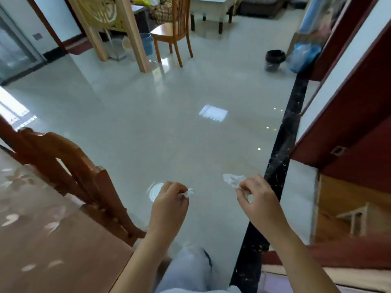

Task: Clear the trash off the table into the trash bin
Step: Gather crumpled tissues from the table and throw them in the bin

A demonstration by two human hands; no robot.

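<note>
At the far left, a table (42, 240) with a brown, flower-patterned top is filling the lower corner, and a dark wooden chair (69, 172) is standing pushed against its edge. Moving right, the person's left hand (169, 206) is hanging out over the glossy pale floor (158, 127), its fingers curled in tight and pinching a small crumpled white tissue (187, 193) between thumb and fingertips, so that only a little of the wad is poking out to the right. Below the hands, a leg in light trousers (188, 269) is showing at the bottom edge. Further right, the right hand (258, 199) is likewise closing its fingers in a pinch, gripping a second, larger scrap of thin white paper (232, 180) that is sticking out up and to the left of the knuckles. Both hands are holding their scraps in the air, apart from each other and away from the table. Beside the right forearm, a black speckled strip (283, 149) is running along the floor toward the back of the room. Far ahead and to the right, a small dark trash bin (274, 60) lined with a black bag is standing on the floor, well apart from both hands, with a blue plastic bag (302, 57) sitting just beside it against a dark red door frame (347, 98).
</note>
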